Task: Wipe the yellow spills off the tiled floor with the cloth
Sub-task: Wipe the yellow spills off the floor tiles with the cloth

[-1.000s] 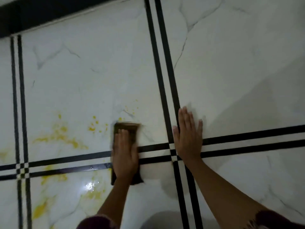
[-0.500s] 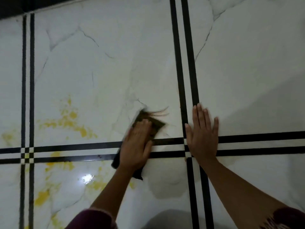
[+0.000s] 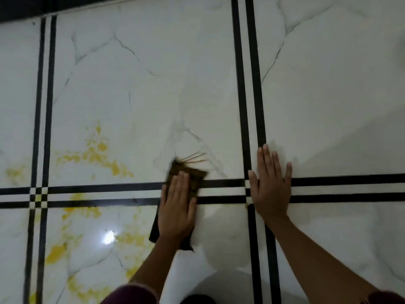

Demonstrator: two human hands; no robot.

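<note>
My left hand [image 3: 177, 207] lies flat on a dark brown cloth [image 3: 194, 175], pressing it to the white marble-look tiled floor [image 3: 153, 84] across the double black grout lines. The cloth's frayed threads stick out at its far edge, and its near end shows below my wrist. Yellow spills [image 3: 96, 152] spread on the tile to the cloth's left, with more yellow spills [image 3: 76, 211] below the horizontal lines and a yellow patch [image 3: 55, 252] near the bottom left. My right hand [image 3: 270, 185] rests flat on the floor, fingers spread, at the line crossing, holding nothing.
Paired black lines [image 3: 247, 84] run up the floor right of centre, and another pair of black lines [image 3: 45, 106] runs at the left. A dark skirting [image 3: 26, 7] borders the top left. A bright light reflection [image 3: 109, 237] shines on the near tile.
The small yellow specks near the cloth a second ago are gone. My left hand has swept the cloth to the right and angled it; the view has shifted so the floor lines sit further right.
</note>
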